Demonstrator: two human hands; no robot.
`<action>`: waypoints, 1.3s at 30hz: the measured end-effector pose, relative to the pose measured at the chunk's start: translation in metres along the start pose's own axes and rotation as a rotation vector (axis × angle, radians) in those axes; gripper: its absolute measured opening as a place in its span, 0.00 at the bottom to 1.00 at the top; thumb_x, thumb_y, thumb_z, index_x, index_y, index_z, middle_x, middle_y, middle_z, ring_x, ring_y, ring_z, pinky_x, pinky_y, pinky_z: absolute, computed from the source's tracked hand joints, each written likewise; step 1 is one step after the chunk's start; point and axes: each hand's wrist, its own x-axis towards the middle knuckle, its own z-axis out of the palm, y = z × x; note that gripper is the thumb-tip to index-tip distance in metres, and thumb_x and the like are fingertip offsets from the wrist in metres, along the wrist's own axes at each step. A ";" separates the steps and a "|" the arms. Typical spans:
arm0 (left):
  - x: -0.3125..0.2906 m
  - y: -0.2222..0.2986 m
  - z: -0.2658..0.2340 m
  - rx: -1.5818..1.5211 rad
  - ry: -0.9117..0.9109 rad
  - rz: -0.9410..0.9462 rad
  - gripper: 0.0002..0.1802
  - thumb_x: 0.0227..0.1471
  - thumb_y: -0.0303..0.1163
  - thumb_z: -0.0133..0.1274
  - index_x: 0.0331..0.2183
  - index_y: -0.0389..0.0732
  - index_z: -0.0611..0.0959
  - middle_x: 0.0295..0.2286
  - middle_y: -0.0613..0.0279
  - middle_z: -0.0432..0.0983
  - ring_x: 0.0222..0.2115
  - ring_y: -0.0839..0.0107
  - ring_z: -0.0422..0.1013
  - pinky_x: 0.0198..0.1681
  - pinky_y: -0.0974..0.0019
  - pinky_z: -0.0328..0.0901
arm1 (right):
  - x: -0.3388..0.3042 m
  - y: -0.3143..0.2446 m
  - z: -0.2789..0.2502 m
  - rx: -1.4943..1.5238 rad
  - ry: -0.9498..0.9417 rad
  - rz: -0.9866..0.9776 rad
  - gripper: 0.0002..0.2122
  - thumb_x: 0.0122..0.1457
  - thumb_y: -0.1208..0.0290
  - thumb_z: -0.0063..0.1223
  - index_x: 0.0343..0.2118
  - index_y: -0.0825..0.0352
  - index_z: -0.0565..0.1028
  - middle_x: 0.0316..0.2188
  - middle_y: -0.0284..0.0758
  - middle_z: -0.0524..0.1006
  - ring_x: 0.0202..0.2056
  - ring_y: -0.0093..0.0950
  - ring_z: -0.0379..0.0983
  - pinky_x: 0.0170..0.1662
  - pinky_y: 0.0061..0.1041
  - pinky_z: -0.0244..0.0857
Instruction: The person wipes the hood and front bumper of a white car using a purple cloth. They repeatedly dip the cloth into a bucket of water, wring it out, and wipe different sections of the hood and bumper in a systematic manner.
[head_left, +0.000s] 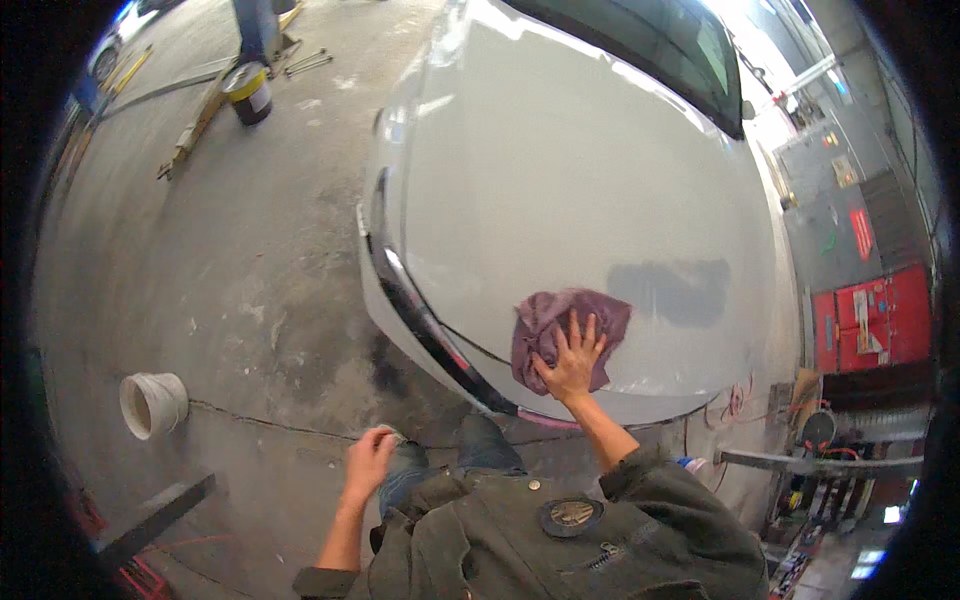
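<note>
My right hand (pixel 572 362) lies with spread fingers on a crumpled purple cloth (pixel 532 345), pressing it against a broad, light grey car panel (pixel 540 170). The cloth rests near the panel's closest edge. Just beyond it, to the right, a darker grey patch (pixel 680 292) shows on the otherwise pale, dull surface. My left hand (pixel 370 458) hangs low by my leg, away from the car. Its fingers are curled together, and nothing shows in them.
A dark lamp strip (pixel 415 300) runs along the car's left corner. On the floor to the left stand a white bucket (pixel 160 402) and, farther off, a dark yellow-banded bucket (pixel 248 95) beside a blue post. Red cabinets (pixel 875 320) line the right side.
</note>
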 end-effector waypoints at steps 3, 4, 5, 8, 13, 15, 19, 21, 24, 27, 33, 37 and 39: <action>0.004 -0.037 -0.074 0.060 0.244 -0.007 0.14 0.57 0.36 0.55 0.40 0.35 0.82 0.31 0.56 0.82 0.32 0.69 0.79 0.38 0.65 0.70 | 0.040 -0.056 0.005 -0.030 -0.032 -0.087 0.33 0.49 0.46 0.62 0.56 0.60 0.73 0.68 0.38 0.55 0.70 0.49 0.36 0.65 0.65 0.28; 0.005 -0.049 -0.097 0.042 0.289 -0.037 0.14 0.58 0.36 0.55 0.40 0.35 0.82 0.30 0.56 0.82 0.32 0.69 0.79 0.38 0.65 0.70 | 0.052 -0.069 0.007 -0.016 -0.044 -0.114 0.34 0.48 0.47 0.63 0.56 0.60 0.72 0.68 0.39 0.54 0.70 0.50 0.35 0.65 0.65 0.27; 0.009 -0.058 -0.112 0.013 0.337 -0.054 0.14 0.58 0.36 0.55 0.40 0.35 0.82 0.30 0.56 0.82 0.31 0.70 0.79 0.38 0.66 0.70 | 0.063 -0.078 0.009 -0.008 -0.041 -0.132 0.34 0.47 0.47 0.64 0.57 0.61 0.72 0.68 0.40 0.54 0.70 0.50 0.35 0.65 0.65 0.27; 0.025 -0.074 -0.121 -0.153 0.433 -0.029 0.14 0.58 0.36 0.55 0.41 0.36 0.82 0.29 0.56 0.82 0.30 0.70 0.78 0.37 0.66 0.70 | 0.090 -0.096 0.012 -0.029 -0.122 -0.095 0.36 0.45 0.50 0.67 0.57 0.63 0.71 0.68 0.45 0.53 0.70 0.52 0.35 0.65 0.66 0.28; 0.089 -0.058 -0.116 -0.178 0.240 -0.104 0.15 0.58 0.36 0.55 0.42 0.36 0.82 0.31 0.56 0.82 0.32 0.70 0.78 0.38 0.66 0.70 | 0.155 -0.137 0.033 -0.044 -0.023 -0.130 0.37 0.44 0.50 0.68 0.56 0.65 0.71 0.67 0.48 0.53 0.69 0.55 0.37 0.63 0.68 0.32; 0.124 -0.041 -0.117 -0.107 0.118 -0.122 0.15 0.57 0.37 0.56 0.42 0.37 0.82 0.32 0.56 0.83 0.32 0.69 0.78 0.39 0.65 0.70 | 0.180 -0.147 0.037 -0.076 -0.032 -0.126 0.37 0.43 0.50 0.69 0.56 0.65 0.71 0.67 0.49 0.53 0.69 0.56 0.38 0.62 0.69 0.34; 0.215 0.006 -0.167 -0.052 0.036 -0.076 0.16 0.56 0.37 0.57 0.42 0.38 0.82 0.32 0.54 0.83 0.34 0.64 0.79 0.39 0.63 0.71 | 0.220 -0.168 0.036 -0.114 -0.056 -0.102 0.38 0.42 0.49 0.68 0.55 0.65 0.71 0.67 0.51 0.52 0.68 0.58 0.39 0.61 0.70 0.36; 0.255 0.034 -0.194 0.038 0.051 -0.017 0.16 0.56 0.37 0.56 0.42 0.37 0.82 0.34 0.51 0.82 0.35 0.61 0.79 0.40 0.61 0.71 | 0.235 -0.177 0.035 -0.102 0.005 -0.125 0.38 0.42 0.48 0.68 0.55 0.64 0.71 0.67 0.51 0.52 0.68 0.58 0.39 0.61 0.70 0.36; 0.309 0.084 -0.236 0.159 0.070 0.036 0.16 0.56 0.36 0.56 0.42 0.36 0.82 0.34 0.50 0.82 0.35 0.59 0.79 0.40 0.60 0.71 | 0.269 -0.193 0.041 -0.160 -0.087 -0.015 0.39 0.41 0.45 0.68 0.56 0.63 0.71 0.68 0.50 0.50 0.68 0.59 0.38 0.61 0.71 0.36; 0.371 0.134 -0.269 0.142 0.058 0.082 0.16 0.56 0.36 0.56 0.42 0.36 0.82 0.34 0.50 0.82 0.36 0.59 0.79 0.40 0.60 0.71 | 0.319 -0.216 0.055 -0.218 -0.099 0.019 0.41 0.41 0.43 0.67 0.57 0.63 0.71 0.68 0.49 0.48 0.68 0.59 0.36 0.60 0.71 0.34; 0.437 0.203 -0.288 0.241 -0.008 0.102 0.16 0.54 0.37 0.56 0.41 0.37 0.82 0.36 0.51 0.82 0.36 0.58 0.79 0.41 0.60 0.71 | 0.415 -0.242 0.070 -0.265 -0.084 0.091 0.39 0.43 0.47 0.66 0.58 0.63 0.70 0.69 0.47 0.48 0.69 0.57 0.33 0.61 0.71 0.33; 0.492 0.219 -0.306 0.260 0.014 0.048 0.17 0.54 0.37 0.57 0.42 0.37 0.83 0.35 0.50 0.82 0.37 0.58 0.79 0.42 0.60 0.71 | 0.496 -0.244 0.084 -0.374 -0.023 0.120 0.37 0.42 0.46 0.66 0.56 0.59 0.73 0.68 0.45 0.52 0.68 0.57 0.38 0.60 0.69 0.39; 0.527 0.218 -0.319 0.190 0.056 0.051 0.16 0.54 0.36 0.57 0.41 0.36 0.83 0.34 0.51 0.83 0.36 0.61 0.79 0.41 0.61 0.71 | 0.542 -0.241 0.093 -0.390 0.002 0.135 0.35 0.43 0.48 0.67 0.55 0.59 0.73 0.68 0.44 0.52 0.68 0.56 0.39 0.60 0.69 0.40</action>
